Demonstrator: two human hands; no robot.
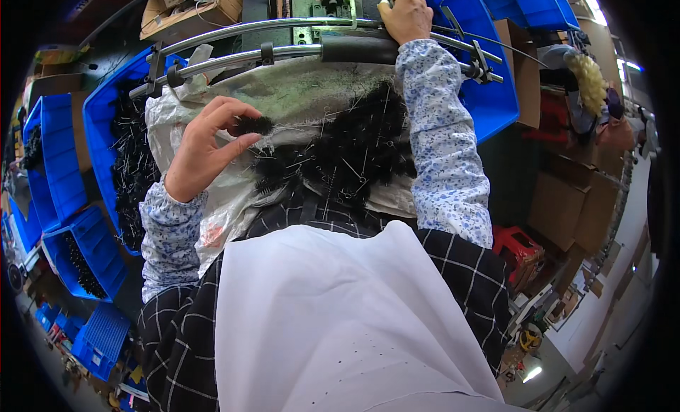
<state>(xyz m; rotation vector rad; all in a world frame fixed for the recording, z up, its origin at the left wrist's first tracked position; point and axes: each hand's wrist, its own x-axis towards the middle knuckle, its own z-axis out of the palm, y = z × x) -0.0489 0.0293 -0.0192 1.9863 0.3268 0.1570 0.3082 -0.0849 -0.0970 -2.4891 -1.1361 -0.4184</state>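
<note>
My left hand (205,139) pinches a small black bristle brush (253,125) between thumb and fingers, above a pale plastic sheet (283,93). A heap of black brushes with thin twisted-wire stems (347,146) lies on that sheet, close to my body. My right hand (409,17) reaches to the far side, past a pair of metal rails (297,52), beside a machine (333,1). Its fingers are curled at the top edge of the picture; what they hold, if anything, is hidden.
At left, a blue bin (106,136) holds many black brushes; more blue bins (85,256) stand beyond it. Another blue bin (489,79) sits right of my right arm. A cardboard box (559,206) and a red stool (517,252) stand at right. Another person (584,93) is at far right.
</note>
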